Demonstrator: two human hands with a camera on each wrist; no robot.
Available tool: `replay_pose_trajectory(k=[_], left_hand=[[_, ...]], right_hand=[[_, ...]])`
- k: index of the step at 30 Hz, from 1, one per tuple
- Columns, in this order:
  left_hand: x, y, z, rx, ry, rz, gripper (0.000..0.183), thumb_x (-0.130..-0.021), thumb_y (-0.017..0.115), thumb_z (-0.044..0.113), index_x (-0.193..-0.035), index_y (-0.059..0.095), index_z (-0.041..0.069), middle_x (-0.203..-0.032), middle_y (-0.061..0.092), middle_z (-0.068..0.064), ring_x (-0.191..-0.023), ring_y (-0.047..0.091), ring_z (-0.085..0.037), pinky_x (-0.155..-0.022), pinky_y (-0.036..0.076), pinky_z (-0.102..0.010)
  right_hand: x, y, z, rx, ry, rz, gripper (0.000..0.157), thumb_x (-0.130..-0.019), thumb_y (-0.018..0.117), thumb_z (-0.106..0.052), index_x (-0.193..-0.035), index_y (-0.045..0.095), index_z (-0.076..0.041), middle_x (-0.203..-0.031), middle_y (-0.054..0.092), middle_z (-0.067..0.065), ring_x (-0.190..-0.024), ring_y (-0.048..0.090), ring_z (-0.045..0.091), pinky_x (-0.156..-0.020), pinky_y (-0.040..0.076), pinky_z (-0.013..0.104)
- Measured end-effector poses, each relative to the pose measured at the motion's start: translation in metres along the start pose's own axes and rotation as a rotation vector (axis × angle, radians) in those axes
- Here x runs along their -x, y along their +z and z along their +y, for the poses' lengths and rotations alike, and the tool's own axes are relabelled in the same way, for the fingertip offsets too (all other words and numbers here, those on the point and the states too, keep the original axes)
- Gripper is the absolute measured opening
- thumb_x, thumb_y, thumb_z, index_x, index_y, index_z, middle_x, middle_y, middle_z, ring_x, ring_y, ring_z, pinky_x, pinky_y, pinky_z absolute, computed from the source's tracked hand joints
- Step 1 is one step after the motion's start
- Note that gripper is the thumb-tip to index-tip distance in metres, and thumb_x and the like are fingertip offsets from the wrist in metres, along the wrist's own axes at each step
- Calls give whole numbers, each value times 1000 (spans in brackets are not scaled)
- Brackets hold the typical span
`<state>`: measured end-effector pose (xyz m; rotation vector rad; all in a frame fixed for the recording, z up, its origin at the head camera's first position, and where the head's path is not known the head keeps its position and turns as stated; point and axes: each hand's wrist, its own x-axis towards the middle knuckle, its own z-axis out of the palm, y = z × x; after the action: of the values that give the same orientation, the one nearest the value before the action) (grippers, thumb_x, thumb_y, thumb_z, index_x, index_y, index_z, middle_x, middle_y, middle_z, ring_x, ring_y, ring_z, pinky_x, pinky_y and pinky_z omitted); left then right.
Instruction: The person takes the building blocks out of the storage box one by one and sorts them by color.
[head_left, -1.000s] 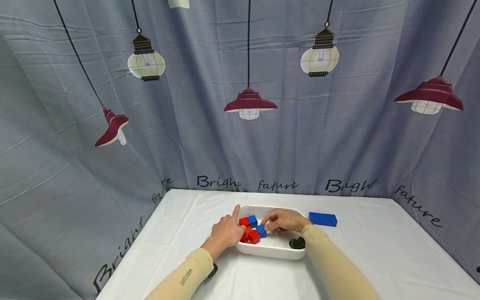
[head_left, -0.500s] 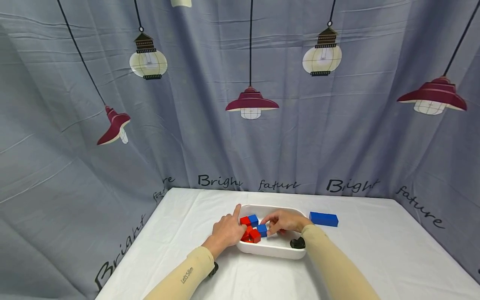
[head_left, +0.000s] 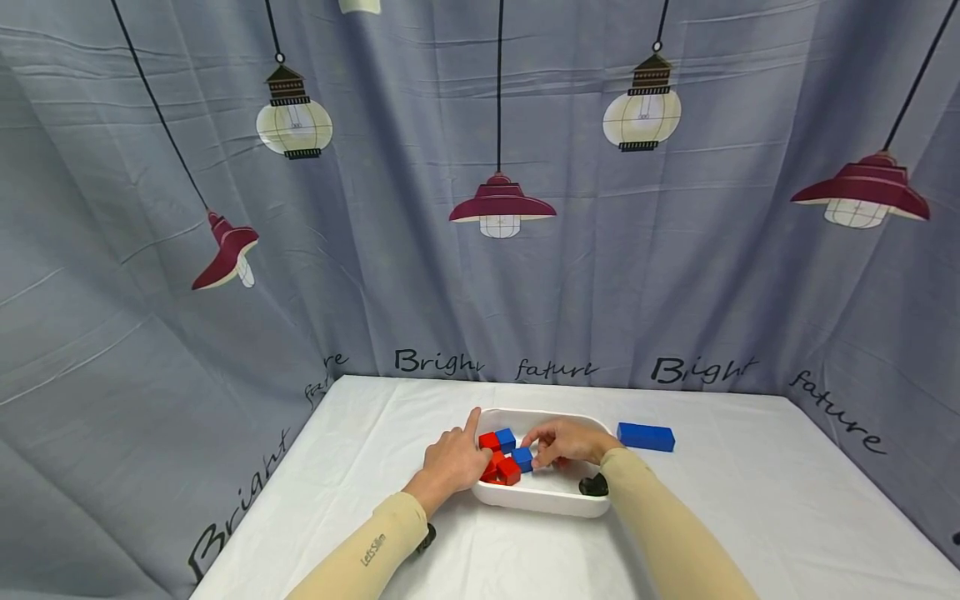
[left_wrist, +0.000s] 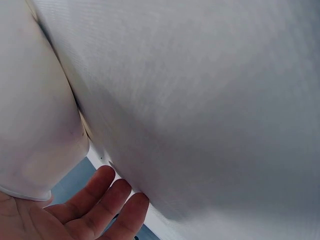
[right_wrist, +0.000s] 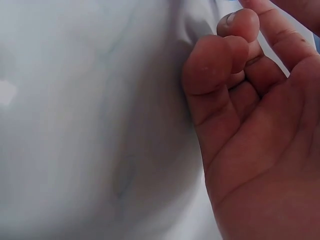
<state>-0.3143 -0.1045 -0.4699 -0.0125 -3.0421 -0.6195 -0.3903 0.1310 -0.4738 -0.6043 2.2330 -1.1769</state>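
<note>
A white rectangular tray (head_left: 540, 500) stands on the table with several red cubes (head_left: 509, 472) and a second blue cube (head_left: 506, 440) gathered at its left end. My left hand (head_left: 453, 458) holds the tray's left side, its index finger along the rim and its thumb over the inside, partly covering the red cubes. In the left wrist view, the other fingers (left_wrist: 102, 200) stretch out beside the tray's outer wall. Inside the tray, my right hand (head_left: 567, 442) pinches a blue cube (head_left: 522, 459) between thumb and index finger. Its remaining fingers (right_wrist: 207, 65) are curled in the right wrist view.
A long blue block (head_left: 646, 437) lies on the white-covered table (head_left: 750, 500), just right of the tray. A dark wrist camera (head_left: 594, 485) under my right wrist overlaps the tray's near right corner. Behind the table hangs a grey curtain (head_left: 420, 275) printed with lamps.
My right thumb has shifted slightly toward the near side of the blue cube. The left hand, the tray and the other cubes stay where they were.
</note>
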Motion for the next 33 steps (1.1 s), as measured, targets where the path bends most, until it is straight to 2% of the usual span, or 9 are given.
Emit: replay_pose_trajectory(k=[13, 23, 33], left_hand=[[1, 1, 0, -3, 6, 6, 75, -91, 57, 37, -158, 30, 20, -124, 63, -16, -106, 61, -31, -90, 52, -56], [1, 0, 0, -2, 10, 0, 75, -90, 56, 37, -158, 30, 19, -124, 63, -17, -106, 61, -31, -90, 52, -56], [2, -1, 0, 5, 14, 6, 75, -90, 56, 36, -158, 30, 19, -124, 63, -17, -107, 61, -32, -90, 51, -56]], right_hand=[[3, -2, -2, 24, -27, -24, 30, -87, 76, -12, -116, 69, -10, -71, 56, -1, -62, 48, 15, -57, 39, 24], [5, -7, -10, 35, -14, -21, 33, -89, 74, -17, -120, 67, -12, -73, 54, 1, -64, 46, 17, -56, 36, 26], [8, -17, -15, 28, -55, -59, 30, -91, 71, -14, -120, 66, -8, -66, 50, 0, -53, 40, 15, -52, 35, 25]])
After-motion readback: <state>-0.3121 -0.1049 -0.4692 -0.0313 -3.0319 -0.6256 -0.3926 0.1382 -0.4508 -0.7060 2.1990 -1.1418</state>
